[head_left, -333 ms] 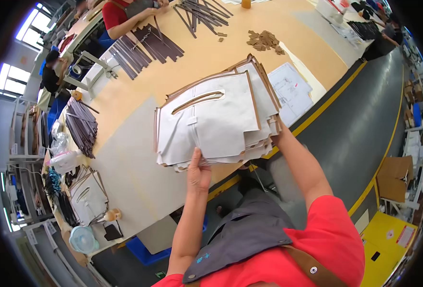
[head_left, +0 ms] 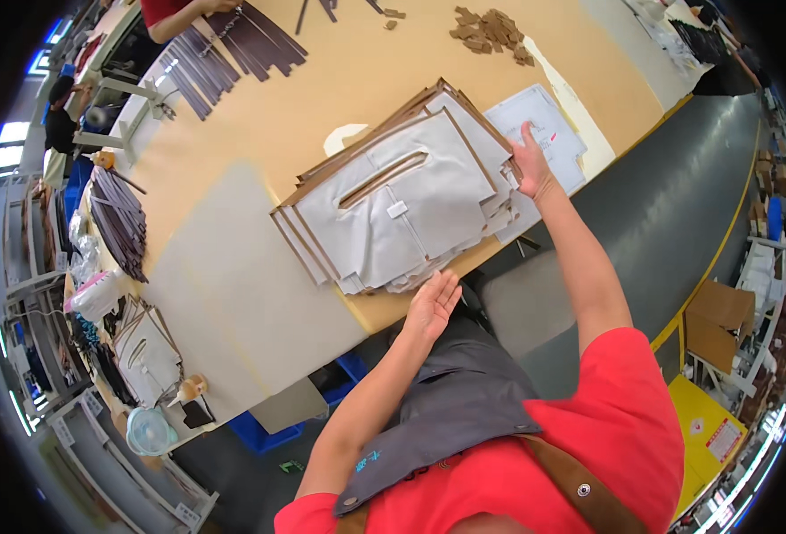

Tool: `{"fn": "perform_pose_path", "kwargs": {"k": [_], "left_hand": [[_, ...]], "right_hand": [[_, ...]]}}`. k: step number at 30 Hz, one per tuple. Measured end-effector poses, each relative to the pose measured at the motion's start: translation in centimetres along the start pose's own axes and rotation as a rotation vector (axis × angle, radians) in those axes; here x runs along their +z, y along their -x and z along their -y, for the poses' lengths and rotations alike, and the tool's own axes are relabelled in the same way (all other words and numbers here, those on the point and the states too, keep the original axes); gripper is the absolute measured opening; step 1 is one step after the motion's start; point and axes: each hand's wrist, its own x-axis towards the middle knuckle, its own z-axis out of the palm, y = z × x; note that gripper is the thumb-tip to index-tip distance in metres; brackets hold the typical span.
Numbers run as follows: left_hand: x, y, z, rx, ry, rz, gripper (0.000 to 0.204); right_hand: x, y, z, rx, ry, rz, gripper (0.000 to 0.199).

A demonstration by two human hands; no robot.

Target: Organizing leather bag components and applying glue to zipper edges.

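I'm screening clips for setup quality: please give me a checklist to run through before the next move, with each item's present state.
1. Stacked pale grey, brown-edged flat panels aligned: not ok; their left edges are staggered.
2. Right hand at the panels' right side: ok.
3. Left hand touching the panels: cannot tell; it is open beside their near edge.
4. White printed paper sheet uncovered: not ok; the panels overlap part.
5. Small brown rectangular pieces apart from the panels: ok.

Even, bright light fills the scene; windows (head_left: 6,157) at far left burn white. The floor (head_left: 669,173) at right carries a soft sheen. Near left, shelves (head_left: 137,458) curve toward the black rim.
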Motion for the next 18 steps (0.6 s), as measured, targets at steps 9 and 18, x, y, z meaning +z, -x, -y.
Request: {"fn": "perform_pose_path", "kwargs": {"k": [9,18], "left_hand": [[-8.9,5.7,0.2,-0.265,-0.524,-0.108,0.046],[-19.1,6.4,-3.1,-0.15,-0.945,-0.216,0.049]], "right_hand": [[-8.0,13.7,-5.7,-0.321,-0.22,-0.498,0.052],[-22.7,30.6,-28.2,-0.011,-0.417,-1.24,0.057]]}}
